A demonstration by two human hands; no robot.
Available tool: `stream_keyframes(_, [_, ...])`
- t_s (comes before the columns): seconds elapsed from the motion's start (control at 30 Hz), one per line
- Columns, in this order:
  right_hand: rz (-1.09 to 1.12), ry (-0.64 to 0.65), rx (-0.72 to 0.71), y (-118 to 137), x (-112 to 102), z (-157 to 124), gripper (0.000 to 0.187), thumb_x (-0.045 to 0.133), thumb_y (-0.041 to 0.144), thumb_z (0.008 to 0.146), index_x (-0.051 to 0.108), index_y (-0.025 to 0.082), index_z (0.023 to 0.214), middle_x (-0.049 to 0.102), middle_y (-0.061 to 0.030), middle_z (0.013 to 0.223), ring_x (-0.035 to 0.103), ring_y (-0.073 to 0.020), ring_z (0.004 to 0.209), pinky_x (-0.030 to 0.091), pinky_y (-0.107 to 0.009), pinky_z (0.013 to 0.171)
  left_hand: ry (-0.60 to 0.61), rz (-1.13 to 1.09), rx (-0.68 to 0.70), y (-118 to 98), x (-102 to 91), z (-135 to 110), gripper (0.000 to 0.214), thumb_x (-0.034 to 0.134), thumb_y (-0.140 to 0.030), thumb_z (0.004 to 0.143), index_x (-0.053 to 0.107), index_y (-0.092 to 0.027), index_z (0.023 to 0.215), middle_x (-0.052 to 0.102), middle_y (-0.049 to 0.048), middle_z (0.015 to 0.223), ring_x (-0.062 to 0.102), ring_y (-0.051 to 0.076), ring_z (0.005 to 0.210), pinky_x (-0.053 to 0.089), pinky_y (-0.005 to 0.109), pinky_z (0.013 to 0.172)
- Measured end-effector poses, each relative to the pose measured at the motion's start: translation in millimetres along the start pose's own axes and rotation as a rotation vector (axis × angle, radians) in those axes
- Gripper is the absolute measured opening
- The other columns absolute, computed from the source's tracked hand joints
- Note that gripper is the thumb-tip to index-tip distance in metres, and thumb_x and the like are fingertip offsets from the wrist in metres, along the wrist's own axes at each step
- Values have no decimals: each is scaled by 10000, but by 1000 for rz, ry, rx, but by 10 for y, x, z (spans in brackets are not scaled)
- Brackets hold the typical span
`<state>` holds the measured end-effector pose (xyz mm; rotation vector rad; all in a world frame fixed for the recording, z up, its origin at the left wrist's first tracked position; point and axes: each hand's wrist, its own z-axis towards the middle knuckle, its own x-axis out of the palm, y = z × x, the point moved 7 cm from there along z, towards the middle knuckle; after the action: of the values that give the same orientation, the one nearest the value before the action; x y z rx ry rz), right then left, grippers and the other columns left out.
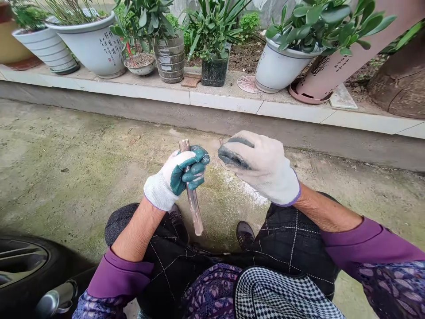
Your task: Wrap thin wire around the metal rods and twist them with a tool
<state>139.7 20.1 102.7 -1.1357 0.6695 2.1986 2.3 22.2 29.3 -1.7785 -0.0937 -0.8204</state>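
Observation:
My left hand (177, 176), in a white glove with green-coated fingers, is closed around a short brown stick (193, 206) held upright over my knees. My right hand (257, 165), in a white glove with grey-coated fingertips, is pinched shut right beside it. A thin wire (209, 156) with a small loop runs between the two hands at fingertip height. A second thin stick end (221, 141) peeks out behind the right fingers; how it is held is hidden.
A raised concrete ledge (226, 103) runs across ahead, carrying several potted plants, among them a large white pot (94, 46) and another white pot (277, 68). Mossy concrete ground (66, 168) lies below. A car tyre (23, 266) sits at lower left.

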Motion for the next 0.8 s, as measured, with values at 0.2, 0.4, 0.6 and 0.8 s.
stream_keyframes(0.2, [280,-52,75,-45,18,29,130,579,210,834,695,217,891,671,-24,889,591,-155,753,456,-303,675,-69,216,93,-43,25,-53,211,728,-310,724,625,-164,837,403,-99,488,299,35,352,344,179,346])
stream_keyframes(0.4, [657,81,281,-141,197,65,90,627,209,747,680,177,811,701,-17,789,611,-154,720,482,-299,680,-421,1070,499,-431,56,-274,225,719,-280,777,730,-173,975,726,26,855,663,144,750,553,256,708])
stream_keyframes(0.6, [763,231,378,-182,286,31,104,661,245,722,692,162,776,679,-8,693,553,-123,606,454,-264,581,-389,1457,653,-458,109,-340,249,662,-269,841,745,-229,1073,740,41,1018,685,169,907,520,268,849])
stream_keyframes(0.8, [817,340,400,-218,340,3,120,675,273,748,714,165,785,665,-8,666,542,-118,570,440,-259,543,-381,1327,502,-442,128,-359,205,687,-282,760,757,-214,940,711,40,849,660,187,824,516,274,763])
